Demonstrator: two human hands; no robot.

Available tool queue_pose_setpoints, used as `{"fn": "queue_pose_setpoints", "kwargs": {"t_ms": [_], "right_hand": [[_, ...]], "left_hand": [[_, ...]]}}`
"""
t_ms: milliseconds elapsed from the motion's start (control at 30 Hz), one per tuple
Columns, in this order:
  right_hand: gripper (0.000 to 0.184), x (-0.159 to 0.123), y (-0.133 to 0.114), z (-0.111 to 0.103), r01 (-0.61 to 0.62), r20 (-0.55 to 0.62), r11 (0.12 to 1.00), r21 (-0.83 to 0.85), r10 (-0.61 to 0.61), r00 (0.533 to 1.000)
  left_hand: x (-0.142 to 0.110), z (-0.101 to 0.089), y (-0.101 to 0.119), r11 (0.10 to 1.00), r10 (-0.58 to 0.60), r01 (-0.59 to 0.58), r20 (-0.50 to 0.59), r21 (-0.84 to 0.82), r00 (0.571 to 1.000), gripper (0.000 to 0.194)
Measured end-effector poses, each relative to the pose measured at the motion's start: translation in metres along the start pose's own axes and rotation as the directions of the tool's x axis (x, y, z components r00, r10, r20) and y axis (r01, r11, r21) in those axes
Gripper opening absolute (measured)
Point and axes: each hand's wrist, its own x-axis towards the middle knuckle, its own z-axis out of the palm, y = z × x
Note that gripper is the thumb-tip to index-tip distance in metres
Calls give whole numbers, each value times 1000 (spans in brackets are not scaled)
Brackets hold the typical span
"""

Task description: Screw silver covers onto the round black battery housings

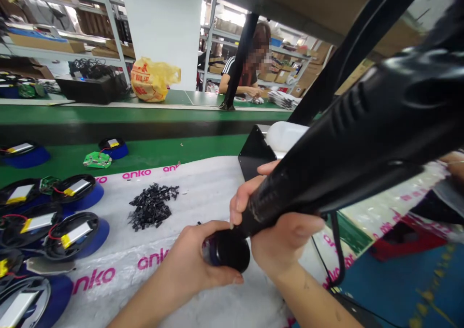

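My left hand (192, 258) is closed round a small dark round part (232, 251) with a flat black end, fingers above it and thumb below. My right hand (282, 236) grips the narrow lower end of a large black cylindrical power tool (319, 139) with slots in its side; its exact kind is unclear. The tool slants down to the left, and its lower end meets or overlaps the upper edge of the round part. Whether they touch cannot be made out. Beyond my left hand, a heap of small black pieces (152, 206) lies on the white wrapping sheet (203, 183).
Several blue round housings (89, 236) with batteries and wires stand at left, near a green circuit board (97, 160). A black stand (255, 149) is behind my right hand. Across the green bench are a yellow bag (150, 79) and a seated person (246, 67).
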Motion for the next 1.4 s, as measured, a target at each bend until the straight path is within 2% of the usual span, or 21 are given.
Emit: {"fn": "queue_pose_setpoints", "kwargs": {"t_ms": [167,333,533,600,700,800,900,1000,1100,1233,1300,1400], "right_hand": [[59,-2,3,-4,-17,52,999,51,15,999],[62,-1,4,-9,-52,98,996,74,44,994],[64,-9,12,-10,-85,87,992,88,78,993],[62,-10,13,-12,-73,83,995,74,67,994],[56,-9,10,-13,-51,108,999,19,49,993],[53,-7,4,-13,-46,121,998,-41,51,991],[50,-10,4,-11,-17,98,998,-55,23,995],[58,-12,6,-13,66,9,998,-7,-66,998],[66,-3,-3,-27,184,-142,983,18,-180,973],[54,32,-28,-67,303,-321,944,-129,-328,888],[51,51,-31,-88,321,-356,921,-221,-382,853],[54,70,-22,-110,272,-353,919,-285,-365,862]], "left_hand": [[0,2,0,1000,-5,5,-4,-4,1000,58],[-3,3,11,999,-34,34,-32,2,999,59],[-3,5,10,1000,-17,17,1,5,1000,45],[-2,7,5,1000,2,-2,-23,8,1000,45],[-1,12,-3,999,20,-17,-114,28,993,48],[-1,17,-9,995,77,-65,-175,69,982,41],[0,20,-14,977,198,-174,-222,123,955,44],[1,19,-20,950,305,-277,-240,143,921,48],[0,14,-26,951,290,-264,-175,160,941,48],[-7,-2,-29,995,86,-82,-82,51,993,67],[-11,-10,-28,999,33,-34,25,25,999,61],[-12,-13,-24,992,67,-77,106,98,992,57]]}}
